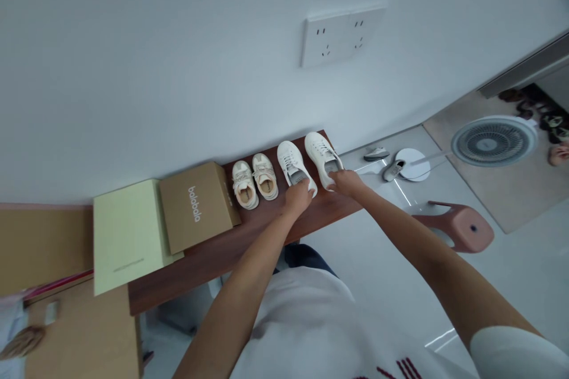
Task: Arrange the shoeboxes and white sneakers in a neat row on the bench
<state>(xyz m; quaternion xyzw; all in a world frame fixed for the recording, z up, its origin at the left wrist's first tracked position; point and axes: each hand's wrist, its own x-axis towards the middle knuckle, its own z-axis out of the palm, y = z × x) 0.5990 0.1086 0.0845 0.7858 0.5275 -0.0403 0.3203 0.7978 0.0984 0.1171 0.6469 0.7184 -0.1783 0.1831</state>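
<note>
Shelf (213, 260), dark red-brown wood against the white wall (178, 71), carries everything here, and its front edge is the main hazard: both white sneakers sit w/ heels close to that edge, so a pull or nudge toward the body could tip one off onto the tiled floor (400, 284). Pale green box (128, 234) overhangs the shelf's front at the far left & could slide if the shelf is jolted; brown box (195, 207) leans partly on it. Left white sneaker (294, 167) and right white sneaker (323, 157) stand side by side, toes to the wall, laces tied, uppers clean, grey insoles showing. Left hand (297, 198) has its grip closed over the heel of the left one; right hand (345, 180) likewise pinches the heel of the right one, fingers curled in at the collar. Risk there: a heel-only hold lets the toe swing & knock the small beige pair (255, 180) standing just beside. Those are kid-size, cream w/ tan trim, apart from both hands.
</note>
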